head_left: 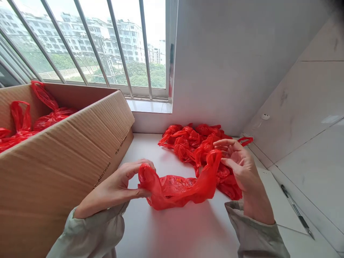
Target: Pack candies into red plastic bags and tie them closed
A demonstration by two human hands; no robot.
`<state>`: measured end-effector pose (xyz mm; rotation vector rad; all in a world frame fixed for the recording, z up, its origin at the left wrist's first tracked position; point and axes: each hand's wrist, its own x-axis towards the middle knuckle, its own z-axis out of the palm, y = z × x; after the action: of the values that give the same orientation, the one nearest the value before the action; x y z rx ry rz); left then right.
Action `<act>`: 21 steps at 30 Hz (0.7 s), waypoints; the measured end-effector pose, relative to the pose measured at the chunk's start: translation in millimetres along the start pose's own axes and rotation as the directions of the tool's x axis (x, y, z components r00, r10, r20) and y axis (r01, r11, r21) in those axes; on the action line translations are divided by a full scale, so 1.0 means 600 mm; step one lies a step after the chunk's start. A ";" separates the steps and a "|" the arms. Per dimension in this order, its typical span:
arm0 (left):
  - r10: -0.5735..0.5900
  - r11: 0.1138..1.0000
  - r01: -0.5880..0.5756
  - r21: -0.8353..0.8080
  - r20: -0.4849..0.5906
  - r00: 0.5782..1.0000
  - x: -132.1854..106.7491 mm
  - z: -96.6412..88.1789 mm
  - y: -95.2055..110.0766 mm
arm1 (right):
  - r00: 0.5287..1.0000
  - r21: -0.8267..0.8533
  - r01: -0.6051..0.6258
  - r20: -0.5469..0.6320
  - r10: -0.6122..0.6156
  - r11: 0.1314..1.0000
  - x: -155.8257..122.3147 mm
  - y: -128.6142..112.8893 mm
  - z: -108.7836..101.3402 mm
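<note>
A red plastic carrier bag [180, 191] hangs just above the white table, its mouth spread wide and its two handles raised at the sides. My left hand [125, 184] grips the left handle, fingers behind and thumb in front. Beside the right handle is my right hand [238, 163], its fingers apart and slightly curled, the thumb close to the plastic or touching it. What lies inside the bag, if anything, I cannot make out. Behind it sits a heap of knotted red plastic bags [188, 143], partly hidden by the right hand.
At the left stands a large open cardboard box [88, 132] with several tied red bags [53, 116] inside. A pen [297, 211] lies on white paper [279, 200] at the right. The wall and a barred window [107, 46] bound the table at the back.
</note>
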<state>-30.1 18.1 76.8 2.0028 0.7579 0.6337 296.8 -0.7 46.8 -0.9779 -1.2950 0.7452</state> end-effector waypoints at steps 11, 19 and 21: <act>0.162 0.965 -0.212 0.157 0.284 0.945 -0.007 0.009 0.041 | 0.614 -0.222 0.482 0.776 -0.146 0.848 -0.059 -0.047 0.115; -0.004 0.959 -0.106 0.263 0.386 0.923 -0.010 0.000 0.069 | 0.755 -0.838 0.323 0.508 0.414 0.439 -0.056 0.007 0.116; -0.058 0.960 -0.050 0.276 0.367 0.928 -0.026 0.005 0.069 | 0.816 -0.884 0.269 0.420 0.397 0.382 -0.050 0.002 0.097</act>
<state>-27.5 -12.2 109.1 2.2904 0.6441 0.1312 235.3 -17.1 32.5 -1.8210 -2.3777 0.2797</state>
